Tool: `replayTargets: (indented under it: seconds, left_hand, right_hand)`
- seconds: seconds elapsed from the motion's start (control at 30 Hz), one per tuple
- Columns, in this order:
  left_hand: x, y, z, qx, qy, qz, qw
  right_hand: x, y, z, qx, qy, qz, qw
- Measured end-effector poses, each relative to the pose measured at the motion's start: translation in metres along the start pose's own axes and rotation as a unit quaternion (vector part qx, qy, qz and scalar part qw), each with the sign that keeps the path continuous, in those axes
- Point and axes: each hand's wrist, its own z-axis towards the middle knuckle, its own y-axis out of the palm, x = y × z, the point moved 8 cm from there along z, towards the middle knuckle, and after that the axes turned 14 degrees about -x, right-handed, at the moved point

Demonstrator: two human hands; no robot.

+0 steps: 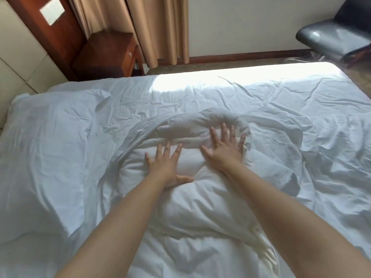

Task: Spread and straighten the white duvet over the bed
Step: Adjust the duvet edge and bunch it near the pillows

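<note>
Both hands, left hand (pixel 165 165) and right hand (pixel 224 145), are pressing spread-fingered on the bunched duvet (pixel 200 197) mid-frame; flat pushing risks deepening creases.

A white pillow (pixel 46 141) lies at the left end, wrinkled. Past it a dark wooden nightstand (pixel 108 55) stands in the corner, with tan curtains (pixel 152 27) hanging just beside it down to the floor. A wooden baseboard (pixel 241 56) runs along the pale wall (pixel 241 23). A black padded chair (pixel 337 35) sits in the far right corner.
</note>
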Motion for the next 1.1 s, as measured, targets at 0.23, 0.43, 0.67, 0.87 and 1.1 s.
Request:
replayTargets:
  seconds: [0.23,0.43,0.67,0.87,1.1]
  left_hand:
    - [-0.031,0.022,-0.026,-0.03,-0.015,-0.012,0.999]
    - [-0.058,0.039,-0.05,0.002,0.0,-0.098,0.995]
    - [-0.156,0.093,-0.1,0.08,-0.157,-0.19,0.966]
    - [-0.2,0.164,-0.132,-0.062,-0.239,-0.426,0.87]
    - [-0.197,0.147,-0.159,0.046,-0.166,-0.663,0.728]
  right_hand:
    - [-0.016,0.004,-0.01,-0.021,0.03,0.002,0.999]
    - [-0.086,0.018,-0.044,-0.019,-0.06,-0.013,0.998]
    - [-0.162,0.062,-0.096,-0.06,-0.147,-0.027,0.987]
    - [-0.207,0.092,-0.123,-0.07,-0.173,-0.049,0.981]
    - [-0.213,0.095,-0.146,-0.078,-0.161,0.052,0.983]
